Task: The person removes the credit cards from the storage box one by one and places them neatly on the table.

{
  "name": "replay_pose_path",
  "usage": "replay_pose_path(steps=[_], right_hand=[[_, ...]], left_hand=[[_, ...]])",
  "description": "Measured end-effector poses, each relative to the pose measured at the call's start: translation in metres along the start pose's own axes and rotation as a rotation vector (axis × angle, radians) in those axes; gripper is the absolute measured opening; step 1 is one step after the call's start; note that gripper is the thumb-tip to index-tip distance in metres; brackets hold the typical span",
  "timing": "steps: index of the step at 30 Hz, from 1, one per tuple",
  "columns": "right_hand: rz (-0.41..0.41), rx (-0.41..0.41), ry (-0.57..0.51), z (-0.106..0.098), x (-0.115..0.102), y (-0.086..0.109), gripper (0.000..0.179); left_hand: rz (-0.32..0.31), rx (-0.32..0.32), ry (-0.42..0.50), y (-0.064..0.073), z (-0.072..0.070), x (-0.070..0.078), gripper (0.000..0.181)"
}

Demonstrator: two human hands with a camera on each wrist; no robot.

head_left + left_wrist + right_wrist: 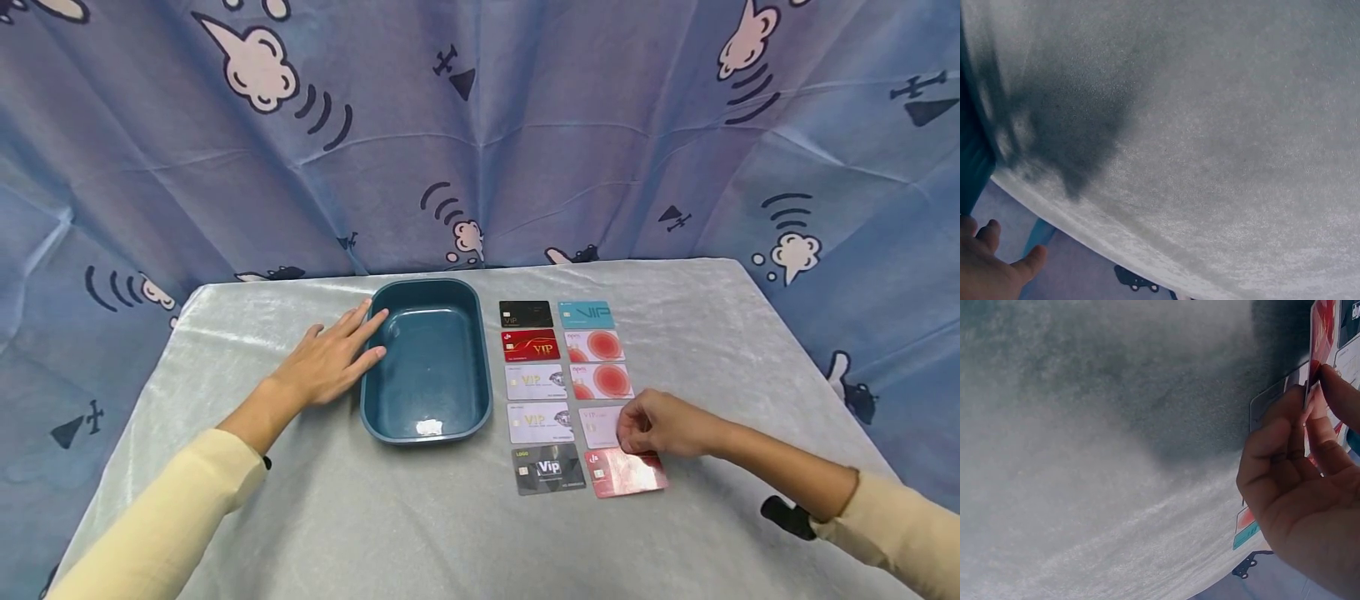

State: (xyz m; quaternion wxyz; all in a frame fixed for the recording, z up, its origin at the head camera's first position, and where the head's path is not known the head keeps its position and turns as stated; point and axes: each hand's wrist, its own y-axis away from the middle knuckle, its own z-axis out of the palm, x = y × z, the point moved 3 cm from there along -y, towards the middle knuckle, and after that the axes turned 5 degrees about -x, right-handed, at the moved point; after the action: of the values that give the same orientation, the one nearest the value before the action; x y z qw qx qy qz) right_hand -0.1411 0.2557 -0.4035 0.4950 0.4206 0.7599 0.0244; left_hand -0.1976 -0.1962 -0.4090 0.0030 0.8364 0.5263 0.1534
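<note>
My right hand [667,423] pinches the upper edge of a red card [626,475] between thumb and fingers. In the right wrist view that red card [1321,334] is seen nearly edge-on, tilted up at the fingertips. Just beyond it lies a pale pink VIP card [597,427], partly covered by the hand. My left hand [326,362] rests against the left rim of a dark teal rectangular tray [427,375], its fingers extended over the edge. Only some fingers of the left hand [991,262] show in the left wrist view, near the tray's side [972,156].
Two columns of cards lie right of the tray: a black card [527,314], a teal card [587,315], a red-and-gold card [530,345], white cards, cards with red circles and a grey card [549,469]. A blue patterned curtain [480,125] hangs behind the grey-clothed table [420,533].
</note>
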Motion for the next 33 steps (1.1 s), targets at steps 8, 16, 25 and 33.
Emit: replay_pose_path(steps=[8, 16, 25, 33], right_hand=[[0.076, 0.041, 0.033, 0.003, 0.0, 0.002, 0.015], [0.164, 0.1, 0.083, 0.002, -0.001, 0.006, 0.022], [0.234, 0.11, 0.083, -0.003, -0.008, 0.007, 0.024], [0.207, 0.171, 0.183, -0.024, -0.022, -0.001, 0.021]], left_hand=[[0.002, 0.003, -0.001, 0.0, -0.001, 0.002, 0.065], [-0.01, -0.007, -0.008, -0.001, 0.001, 0.001, 0.065], [-0.011, -0.011, -0.004, 0.0, 0.001, 0.002, 0.065], [-0.004, 0.001, -0.005, 0.0, 0.001, 0.002, 0.065]])
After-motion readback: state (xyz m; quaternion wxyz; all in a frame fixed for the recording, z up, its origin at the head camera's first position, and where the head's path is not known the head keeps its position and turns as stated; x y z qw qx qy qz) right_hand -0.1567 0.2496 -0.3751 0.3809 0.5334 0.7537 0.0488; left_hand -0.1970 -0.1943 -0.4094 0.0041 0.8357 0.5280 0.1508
